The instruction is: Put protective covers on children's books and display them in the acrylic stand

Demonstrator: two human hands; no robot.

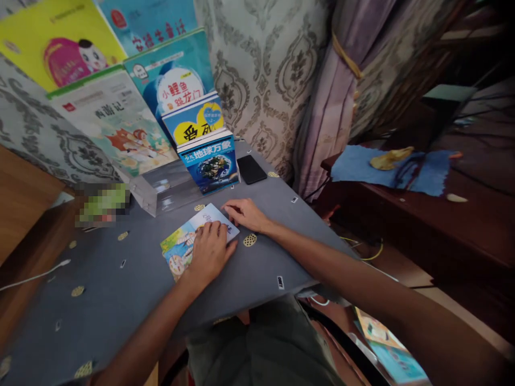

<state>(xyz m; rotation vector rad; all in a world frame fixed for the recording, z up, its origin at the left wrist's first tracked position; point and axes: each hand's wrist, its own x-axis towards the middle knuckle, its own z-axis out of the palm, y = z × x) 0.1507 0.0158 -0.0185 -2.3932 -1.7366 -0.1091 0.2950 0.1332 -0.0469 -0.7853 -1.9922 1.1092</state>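
A small picture book (177,241) with a light blue and green cover lies flat on the grey table. My left hand (211,249) rests on top of it, fingers stretched over the cover and hiding part of the print. Beside the book's far right edge is my right hand (247,214), palm down with loosely bent fingers. Its fingertips meet or nearly meet that edge; I cannot tell whether they touch it. Just beyond, a clear display rack (145,195) holds several upright books, with a blue earth book (211,163) at the front.
A black phone (252,170) lies right of the rack. The grey tabletop (153,305) bears a white cable (36,277) at left and a blurred green item (103,205). Patterned curtains hang behind. At right, a dark wooden piece of furniture (402,214) carries a blue cloth (354,169).
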